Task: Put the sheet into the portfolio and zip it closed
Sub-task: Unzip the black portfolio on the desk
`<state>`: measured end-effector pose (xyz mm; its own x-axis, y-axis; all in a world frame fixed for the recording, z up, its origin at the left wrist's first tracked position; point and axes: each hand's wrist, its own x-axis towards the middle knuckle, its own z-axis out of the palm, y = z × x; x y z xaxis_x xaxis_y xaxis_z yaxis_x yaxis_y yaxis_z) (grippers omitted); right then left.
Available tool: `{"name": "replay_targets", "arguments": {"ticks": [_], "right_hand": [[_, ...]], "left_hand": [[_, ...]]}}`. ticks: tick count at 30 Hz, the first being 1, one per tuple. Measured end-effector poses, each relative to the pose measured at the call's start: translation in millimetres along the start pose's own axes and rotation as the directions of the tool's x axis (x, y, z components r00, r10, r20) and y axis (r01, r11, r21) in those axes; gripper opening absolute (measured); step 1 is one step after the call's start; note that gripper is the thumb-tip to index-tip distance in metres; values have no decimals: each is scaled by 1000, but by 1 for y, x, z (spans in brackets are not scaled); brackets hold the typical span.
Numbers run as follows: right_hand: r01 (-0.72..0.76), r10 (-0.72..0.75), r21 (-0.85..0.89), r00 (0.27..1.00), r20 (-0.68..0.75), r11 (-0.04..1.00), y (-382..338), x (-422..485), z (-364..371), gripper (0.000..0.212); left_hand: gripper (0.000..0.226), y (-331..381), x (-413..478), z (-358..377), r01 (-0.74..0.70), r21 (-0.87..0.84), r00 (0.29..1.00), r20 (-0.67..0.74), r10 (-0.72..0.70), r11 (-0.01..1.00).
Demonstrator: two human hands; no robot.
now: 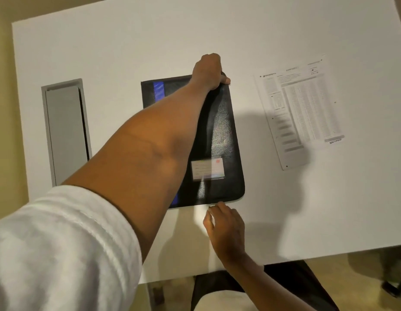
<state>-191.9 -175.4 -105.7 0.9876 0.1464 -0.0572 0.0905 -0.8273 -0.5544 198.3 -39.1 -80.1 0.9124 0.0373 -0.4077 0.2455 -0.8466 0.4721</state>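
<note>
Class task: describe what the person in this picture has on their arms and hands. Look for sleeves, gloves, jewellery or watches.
The left arm has a white fabric sleeve, pushed up in folds near the elbow, leaving the forearm bare. The left hand and right hand are bare: no gloves, rings or watch show. No sleeve shows on the right forearm as far as it is in view.

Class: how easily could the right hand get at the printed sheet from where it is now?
Probably easily: the right hand sits at the portfolio's near edge, with only bare table between it and the printed sheet.

portfolio: black, blue stripe | sheet: white, grey print | table: white
</note>
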Motion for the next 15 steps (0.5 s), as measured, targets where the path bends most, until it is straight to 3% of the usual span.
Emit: {"name": "replay_targets", "arguments": {"ticks": [5,13,15], "right_hand": [[-50,50,-7,990,132,999,-24,1,15,20],[-35,11,126,982,190,991,-49,-9,34,9],[18,-26,52,985,168,999,-60,-12,41,6]], "left_hand": [[57,0,1,0,16,-10,1000,-23,-16,1000],[52,-2,5,3,28,2,999,-45,-28,1000],[47,-2,5,4,27,22,999,-48,-26,999]]}}
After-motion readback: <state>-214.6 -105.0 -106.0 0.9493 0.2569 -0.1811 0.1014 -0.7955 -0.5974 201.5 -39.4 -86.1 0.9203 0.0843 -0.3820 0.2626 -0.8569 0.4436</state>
